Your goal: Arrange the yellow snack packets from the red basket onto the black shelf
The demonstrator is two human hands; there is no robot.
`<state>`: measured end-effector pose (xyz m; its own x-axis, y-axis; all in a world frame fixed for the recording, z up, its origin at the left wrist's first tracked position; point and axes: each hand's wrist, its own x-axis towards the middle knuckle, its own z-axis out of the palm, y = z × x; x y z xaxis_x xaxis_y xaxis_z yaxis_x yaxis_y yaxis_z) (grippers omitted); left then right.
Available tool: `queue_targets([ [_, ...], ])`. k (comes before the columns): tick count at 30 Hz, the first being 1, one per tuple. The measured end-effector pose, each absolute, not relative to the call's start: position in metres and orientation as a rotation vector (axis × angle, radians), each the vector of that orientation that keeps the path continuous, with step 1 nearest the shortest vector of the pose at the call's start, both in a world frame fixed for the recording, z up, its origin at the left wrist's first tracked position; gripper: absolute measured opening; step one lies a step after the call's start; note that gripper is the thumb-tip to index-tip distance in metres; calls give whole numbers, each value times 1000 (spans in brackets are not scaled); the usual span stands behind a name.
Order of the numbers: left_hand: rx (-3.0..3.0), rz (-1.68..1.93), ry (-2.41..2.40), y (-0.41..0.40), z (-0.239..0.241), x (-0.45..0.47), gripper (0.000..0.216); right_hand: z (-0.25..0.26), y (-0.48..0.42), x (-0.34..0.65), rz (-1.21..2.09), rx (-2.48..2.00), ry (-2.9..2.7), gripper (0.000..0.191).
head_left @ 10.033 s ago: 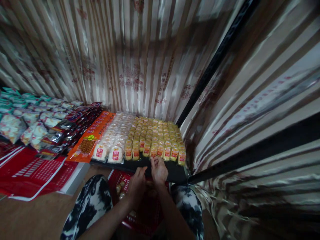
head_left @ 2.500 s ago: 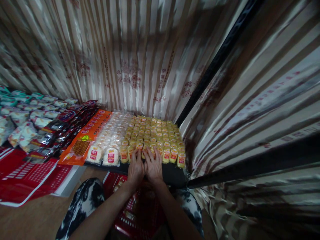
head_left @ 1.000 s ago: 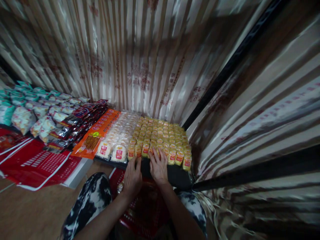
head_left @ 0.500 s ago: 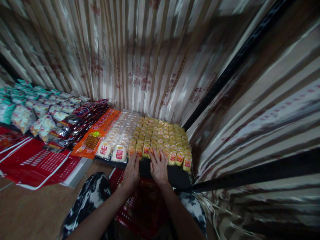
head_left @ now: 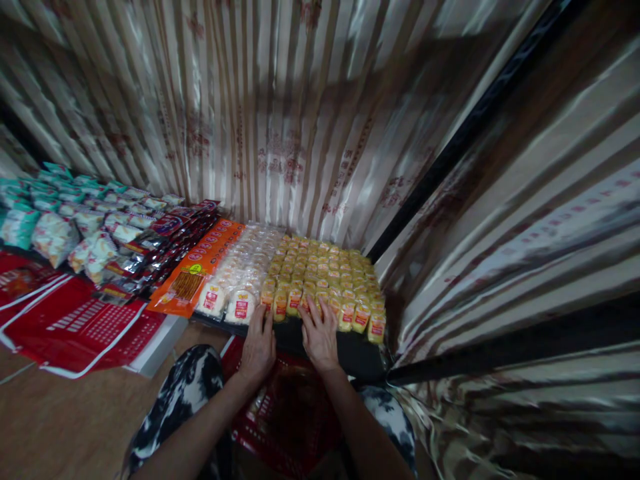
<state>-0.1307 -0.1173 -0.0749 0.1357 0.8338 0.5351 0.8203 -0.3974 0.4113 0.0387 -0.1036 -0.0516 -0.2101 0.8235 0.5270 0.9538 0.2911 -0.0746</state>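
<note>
Small yellow wrapped snacks (head_left: 327,263) stand in tight rows at the right end of a black shelf (head_left: 345,353). My right hand (head_left: 321,337) lies against their front row, fingers stretched and a little apart, with nothing gripped. At the front left corner of those rows is my left hand (head_left: 259,347), its fingers extended at the shelf edge beside the leftmost yellow packs. Whether its fingertips touch them I cannot tell. Left of the yellow rows are clear-wrapped white rice crackers (head_left: 240,307) with red labels.
Beside the crackers lies an orange snack bag (head_left: 193,273), then dark red packets (head_left: 170,243) and white-and-teal bags (head_left: 55,230). Red shopping bags (head_left: 95,327) hang in front. Striped curtains (head_left: 280,120) and a black post (head_left: 450,160) enclose the shelf.
My left hand has drawn back slightly, down and left from the front of the yellow snacks. My right hand stays at the front row, fingers slightly more spread.
</note>
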Motion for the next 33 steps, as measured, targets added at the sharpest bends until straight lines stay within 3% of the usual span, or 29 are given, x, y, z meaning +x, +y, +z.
queue_targets([
  [11, 2398, 1042, 1783, -112, -76, -131, 45, -51, -103, 38, -373, -1595, -2088, 37],
  [20, 2395, 1001, 1947, -105, -55, -126, 52, -52, -103, 38, -371, -1601, -2080, 37],
  [33, 2505, 867, 2045, -93, -60, -132, 29, -49, -105, 36, -360, -1621, -2096, 41],
])
